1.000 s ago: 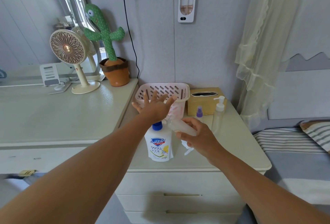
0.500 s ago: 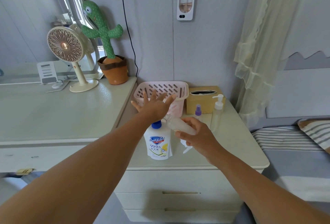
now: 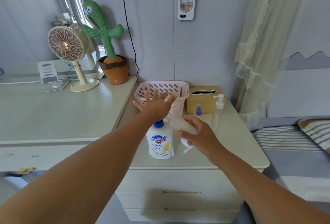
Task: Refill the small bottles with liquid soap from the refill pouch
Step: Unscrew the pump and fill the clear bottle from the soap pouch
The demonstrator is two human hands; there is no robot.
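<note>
A white refill pouch (image 3: 160,143) with a blue cap stands upright on the nightstand (image 3: 232,145). My right hand (image 3: 200,136) grips a small clear bottle (image 3: 180,124), tilted with its neck toward my left palm. My left hand (image 3: 155,105) is spread flat with straight fingers above the pouch, in front of the pink basket (image 3: 162,88). A white pump head (image 3: 186,146) lies on the nightstand under my right hand. A small bottle with a purple spray top (image 3: 198,110) and a clear pump bottle (image 3: 218,111) stand upright further right.
A yellow tissue box (image 3: 203,98) sits behind the bottles. A desk at left carries a fan (image 3: 69,54) and a cactus toy in a pot (image 3: 109,48). A curtain (image 3: 259,45) and a bed (image 3: 294,152) lie to the right.
Both hands keep nearly the same pose; only the view has shifted slightly.
</note>
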